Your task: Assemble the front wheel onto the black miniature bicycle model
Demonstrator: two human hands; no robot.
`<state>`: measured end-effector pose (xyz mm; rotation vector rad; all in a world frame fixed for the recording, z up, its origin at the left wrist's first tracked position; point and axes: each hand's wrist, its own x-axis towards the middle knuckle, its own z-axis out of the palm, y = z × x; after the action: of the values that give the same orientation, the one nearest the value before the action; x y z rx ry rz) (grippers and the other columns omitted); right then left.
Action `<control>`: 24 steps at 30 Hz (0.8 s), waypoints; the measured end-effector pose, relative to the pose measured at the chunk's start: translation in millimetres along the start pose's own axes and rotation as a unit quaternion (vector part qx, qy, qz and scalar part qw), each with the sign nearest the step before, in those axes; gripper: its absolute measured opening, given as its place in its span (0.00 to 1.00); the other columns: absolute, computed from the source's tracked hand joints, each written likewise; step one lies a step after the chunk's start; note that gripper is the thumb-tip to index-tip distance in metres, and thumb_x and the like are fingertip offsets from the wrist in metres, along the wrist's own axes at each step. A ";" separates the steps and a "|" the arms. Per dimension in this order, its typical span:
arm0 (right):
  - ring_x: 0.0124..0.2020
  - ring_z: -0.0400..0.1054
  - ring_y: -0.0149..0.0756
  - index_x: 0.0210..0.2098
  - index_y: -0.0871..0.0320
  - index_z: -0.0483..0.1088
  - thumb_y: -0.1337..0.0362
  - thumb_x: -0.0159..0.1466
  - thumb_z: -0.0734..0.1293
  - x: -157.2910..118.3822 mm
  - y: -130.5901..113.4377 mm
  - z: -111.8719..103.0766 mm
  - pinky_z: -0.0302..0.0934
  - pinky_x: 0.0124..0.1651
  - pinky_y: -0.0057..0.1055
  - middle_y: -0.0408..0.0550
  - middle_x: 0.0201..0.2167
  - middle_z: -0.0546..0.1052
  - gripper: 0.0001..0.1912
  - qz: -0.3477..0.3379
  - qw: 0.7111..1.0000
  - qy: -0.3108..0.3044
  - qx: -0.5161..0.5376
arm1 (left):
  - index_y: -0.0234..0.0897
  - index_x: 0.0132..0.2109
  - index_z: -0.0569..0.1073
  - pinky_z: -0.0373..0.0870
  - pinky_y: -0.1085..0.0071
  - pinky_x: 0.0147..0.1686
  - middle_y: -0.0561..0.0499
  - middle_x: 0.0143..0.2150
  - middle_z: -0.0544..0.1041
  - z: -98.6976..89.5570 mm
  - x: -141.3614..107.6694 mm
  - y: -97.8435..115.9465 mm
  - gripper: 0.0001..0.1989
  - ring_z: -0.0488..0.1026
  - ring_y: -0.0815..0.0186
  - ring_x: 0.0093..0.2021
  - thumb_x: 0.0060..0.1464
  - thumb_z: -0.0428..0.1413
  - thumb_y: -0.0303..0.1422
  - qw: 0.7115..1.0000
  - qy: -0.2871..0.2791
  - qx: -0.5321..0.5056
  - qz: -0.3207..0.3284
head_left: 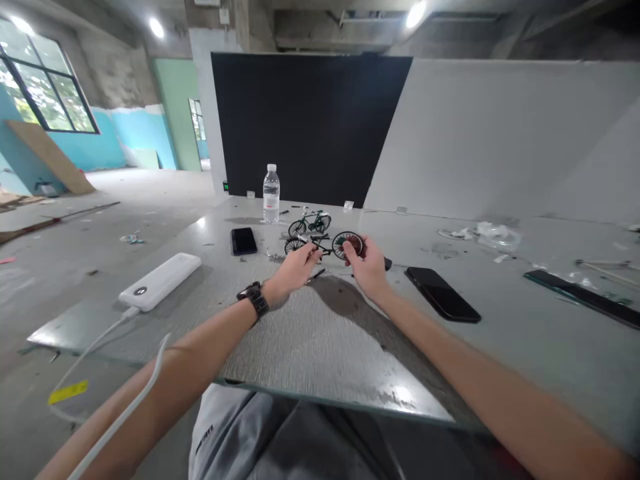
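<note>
Dark, slender miniature bicycle frame [326, 251] runs left-right, pinched in left hand [299, 264]; right hand [369, 265] grips round black spoked wheel [341, 241] at frame's right end.

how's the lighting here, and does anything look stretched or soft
Head view: glare whitens the table near its front edge; head view: a dark shadow spreads below the right hand; head view: the spokes of the wheel look soft; head view: the right forearm seems stretched toward the corner.
</note>
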<state>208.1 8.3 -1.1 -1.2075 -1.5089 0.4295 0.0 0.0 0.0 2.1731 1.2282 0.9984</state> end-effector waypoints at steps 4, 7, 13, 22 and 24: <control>0.30 0.71 0.41 0.46 0.54 0.69 0.34 0.64 0.68 -7.4 -4.6 5.8 0.72 0.34 0.39 0.50 0.36 0.77 0.29 -0.019 0.999 -0.037 0.026 | 0.41 0.36 0.64 0.66 0.67 0.38 0.51 0.34 0.75 3.7 0.6 1.0 0.16 0.72 0.62 0.36 0.75 0.44 0.41 1.000 0.005 0.004 0.022; 0.28 0.71 0.41 0.46 0.55 0.71 0.35 0.66 0.66 -12.8 -3.9 9.7 0.70 0.32 0.38 0.50 0.35 0.78 0.29 -0.013 0.998 -0.048 0.029 | 0.40 0.35 0.64 0.63 0.67 0.33 0.51 0.31 0.73 7.3 1.0 2.2 0.17 0.69 0.63 0.32 0.74 0.44 0.40 1.000 -0.002 -0.008 -0.005; 0.32 0.74 0.44 0.45 0.56 0.72 0.39 0.69 0.65 -17.9 3.2 15.2 0.69 0.33 0.38 0.53 0.37 0.80 0.26 -0.029 0.998 -0.043 0.025 | 0.40 0.33 0.64 0.58 0.67 0.32 0.52 0.29 0.72 10.8 1.0 0.9 0.17 0.67 0.64 0.30 0.72 0.47 0.41 0.999 0.004 -0.038 -0.007; 0.35 0.74 0.46 0.47 0.57 0.72 0.36 0.69 0.64 -7.7 2.2 6.1 0.69 0.34 0.39 0.55 0.39 0.81 0.29 -0.028 0.997 0.056 0.036 | 0.41 0.34 0.63 0.61 0.68 0.32 0.54 0.25 0.73 14.2 5.0 -2.3 0.16 0.70 0.64 0.28 0.71 0.48 0.42 0.995 0.033 -0.091 -0.029; 0.35 0.74 0.46 0.47 0.57 0.73 0.36 0.68 0.64 -7.1 1.1 4.7 0.70 0.34 0.39 0.56 0.39 0.80 0.29 -0.031 0.997 0.054 0.040 | 0.42 0.33 0.63 0.61 0.68 0.32 0.54 0.25 0.72 14.0 4.9 -2.4 0.16 0.70 0.64 0.27 0.71 0.48 0.41 0.995 0.035 -0.087 -0.033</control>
<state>203.6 4.2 -7.3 -1.1022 -1.4195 0.3733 11.2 5.0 -8.7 1.9678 1.1888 1.1199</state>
